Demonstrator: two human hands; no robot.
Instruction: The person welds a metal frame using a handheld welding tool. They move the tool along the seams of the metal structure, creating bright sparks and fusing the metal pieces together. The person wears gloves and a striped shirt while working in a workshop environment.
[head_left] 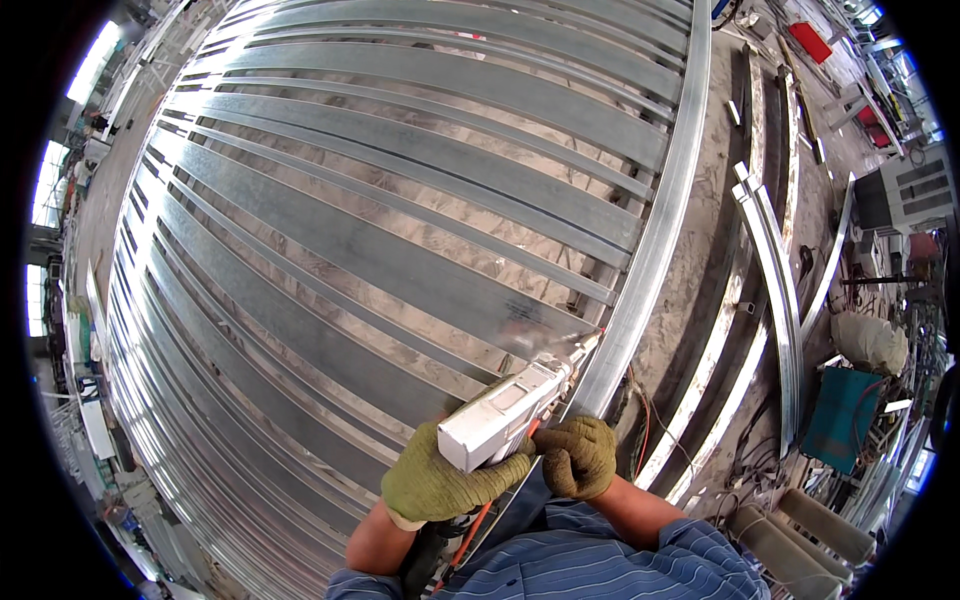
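A white, box-bodied welding gun (pixel 505 410) with a narrow tip points up and right, its tip close to the joint between a flat metal slat and the long edge rail (pixel 650 260). Wrapped around its body from below is my left hand (pixel 450 475), in a green work glove. My right hand (pixel 578 455), in a darker glove, is closed just right of the gun, by the rail's near end. What its curled fingers hold, if anything, is hidden. An orange hose (pixel 470 545) runs down from under the gun, past my striped shirt.
Wide and narrow metal slats (pixel 390 240) lie in rows across the left and middle, over a dusty floor. Right of the rail lie long metal beams (pixel 715 340) and bent-looking profiles (pixel 775 270). A green-blue panel (pixel 842 420), cables and brown cylinders (pixel 825 525) stand at the right.
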